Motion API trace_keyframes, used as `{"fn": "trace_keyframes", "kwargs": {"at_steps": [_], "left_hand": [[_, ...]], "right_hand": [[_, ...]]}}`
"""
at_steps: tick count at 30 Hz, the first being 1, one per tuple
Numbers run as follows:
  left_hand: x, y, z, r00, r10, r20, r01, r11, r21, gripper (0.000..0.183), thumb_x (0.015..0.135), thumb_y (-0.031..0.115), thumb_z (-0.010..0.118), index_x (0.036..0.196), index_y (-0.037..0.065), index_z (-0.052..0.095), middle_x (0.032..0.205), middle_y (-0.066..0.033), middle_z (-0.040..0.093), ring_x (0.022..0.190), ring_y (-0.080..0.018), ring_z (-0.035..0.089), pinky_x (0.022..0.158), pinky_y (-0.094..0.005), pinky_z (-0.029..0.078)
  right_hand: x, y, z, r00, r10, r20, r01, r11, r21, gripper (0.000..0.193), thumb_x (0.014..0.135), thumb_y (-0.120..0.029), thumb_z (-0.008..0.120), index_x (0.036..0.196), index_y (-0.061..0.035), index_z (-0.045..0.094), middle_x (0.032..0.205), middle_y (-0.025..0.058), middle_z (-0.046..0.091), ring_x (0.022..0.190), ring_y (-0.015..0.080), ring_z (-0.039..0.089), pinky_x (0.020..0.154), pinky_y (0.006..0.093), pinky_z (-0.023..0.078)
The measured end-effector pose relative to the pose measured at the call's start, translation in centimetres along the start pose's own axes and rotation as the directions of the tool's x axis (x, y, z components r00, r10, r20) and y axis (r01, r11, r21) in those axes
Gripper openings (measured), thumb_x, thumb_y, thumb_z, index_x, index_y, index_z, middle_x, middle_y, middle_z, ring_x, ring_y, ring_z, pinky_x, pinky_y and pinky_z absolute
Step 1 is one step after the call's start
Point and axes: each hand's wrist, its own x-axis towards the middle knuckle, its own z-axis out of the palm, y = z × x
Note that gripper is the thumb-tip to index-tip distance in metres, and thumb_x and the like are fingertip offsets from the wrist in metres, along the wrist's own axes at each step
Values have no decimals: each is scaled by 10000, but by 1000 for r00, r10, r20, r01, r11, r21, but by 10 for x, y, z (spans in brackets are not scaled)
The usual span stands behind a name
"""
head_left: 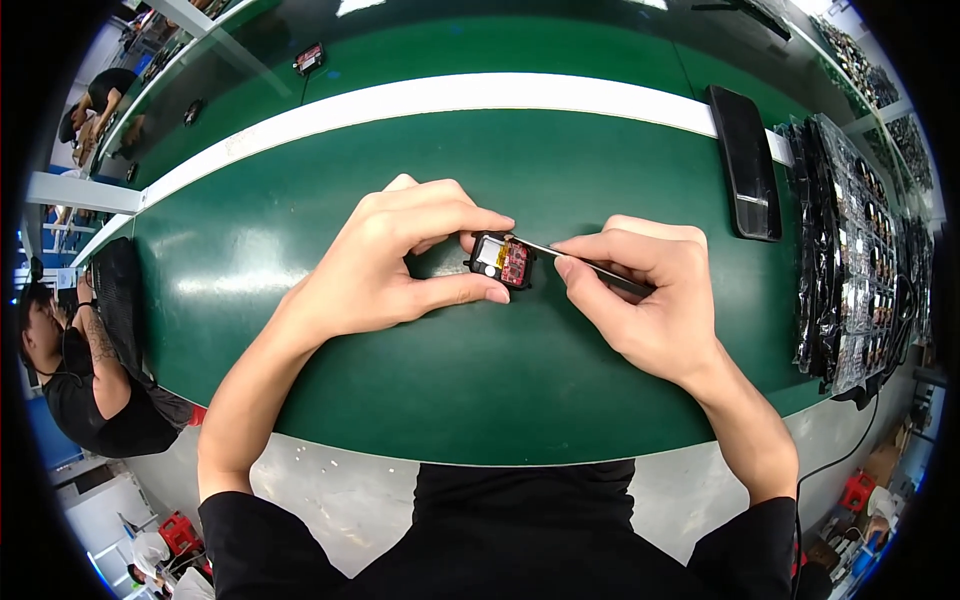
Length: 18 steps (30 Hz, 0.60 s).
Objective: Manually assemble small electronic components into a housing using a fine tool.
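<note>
Between the thumb and fingers of my left hand [385, 255] is a small black watch-like case [500, 262], its inside showing. A red circuit board, a silver block and a strip of yellow tape lie within it. My right hand [650, 290] pinches a thin dark tool with a pale metal tip, perhaps tweezers [615, 277]. The tool's tip meets the upper edge of the case, close to my left fingertips. Whether it touches the board or a wire there is too small to tell.
The green work table [480, 390] has a white rail [450, 95] along its far side. A black phone-like slab [747, 165] leans on the rail at right, beside stacked clear trays of parts [850, 255]. Beyond the rail lies another small device [309, 59]. A person [95, 385] sits at left.
</note>
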Motion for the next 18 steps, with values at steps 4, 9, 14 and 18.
{"fn": "trace_keyframes", "kwargs": {"at_steps": [4,9,14,18], "left_hand": [[1,1,0,1000,12,1,-12,1000,13,591,732,240,1032,1275,105,844,915,-15,721,717,-141,502,710,-321,383],[-3,0,4,999,29,-44,-28,999,27,580,739,210,1029,1277,105,839,912,-18,721,733,-143,542,698,-315,390],[-6,3,8,995,55,-89,-52,998,32,577,744,163,1022,1281,80,830,938,-26,732,776,-156,615,690,-315,439],[-6,4,9,993,67,-93,-61,996,66,578,744,135,1019,1282,59,821,971,-44,746,817,-173,673,699,-318,503]], "right_hand": [[1,1,1,1000,8,13,-8,1000,-13,91,885,-7,812,963,25,844,677,81,686,530,137,603,498,298,420],[-1,-6,1,1000,26,2,-26,999,-36,100,880,-11,821,973,20,843,690,81,681,528,149,604,496,310,427],[-5,-8,7,999,-30,-14,29,995,-101,135,874,-14,835,1006,14,842,699,77,665,522,164,601,491,323,434],[-7,-7,14,997,-61,-44,56,992,-118,144,869,-9,842,1011,17,834,698,73,654,517,166,595,479,329,439]]}}
